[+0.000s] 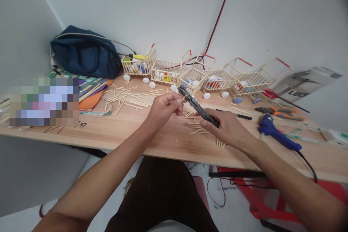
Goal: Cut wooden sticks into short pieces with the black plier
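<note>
My left hand (165,106) is closed in a pinch over the middle of the table. Between its fingertips is a thin wooden stick (184,98), mostly hidden, its end meeting a long dark grey hand tool (200,109). My right hand (227,124) grips the tool's near end from the right; its exact kind is unclear. Below the tool lie short cut sticks (198,127), and a small row of them (220,143) sits near the table edge. Longer loose sticks (127,96) are scattered left of my left hand.
Several small stick-built carts (165,71) with round wheels line the wall. A blue bag (85,52) stands at the back left. To the right lie a black pen (244,116), orange-handled pliers (288,114) and a blue glue gun (280,134), its cord hanging over the table edge.
</note>
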A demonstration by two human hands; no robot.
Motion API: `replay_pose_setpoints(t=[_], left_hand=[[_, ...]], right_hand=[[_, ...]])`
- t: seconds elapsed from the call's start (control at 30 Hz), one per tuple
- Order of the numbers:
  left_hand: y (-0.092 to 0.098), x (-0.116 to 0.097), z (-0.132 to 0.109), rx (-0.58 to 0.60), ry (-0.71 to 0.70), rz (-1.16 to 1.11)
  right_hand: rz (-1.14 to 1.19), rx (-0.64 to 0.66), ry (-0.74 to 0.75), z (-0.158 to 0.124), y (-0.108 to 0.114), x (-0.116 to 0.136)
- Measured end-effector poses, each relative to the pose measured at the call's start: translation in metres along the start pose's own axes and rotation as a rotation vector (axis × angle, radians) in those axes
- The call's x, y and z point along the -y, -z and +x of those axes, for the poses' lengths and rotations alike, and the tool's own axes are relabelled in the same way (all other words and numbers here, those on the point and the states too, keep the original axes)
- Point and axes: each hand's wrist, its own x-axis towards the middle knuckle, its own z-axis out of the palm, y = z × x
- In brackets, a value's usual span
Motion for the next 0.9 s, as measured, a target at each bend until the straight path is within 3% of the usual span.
replay_pose_setpoints(t=[0.33,0.9], left_hand=[[-0.0015,-0.0048,-0.0011,-0.044,-0.032,0.088],[-0.0021,-0.0013,-0.0013,-0.077,-0.069,0.099]], right_hand=[[-0.158,-0.041,-0.061,-0.0007,-0.0024,0.0007],[-0.064,-0.044,-0.044,-0.0058,0.0055,0.0048]])
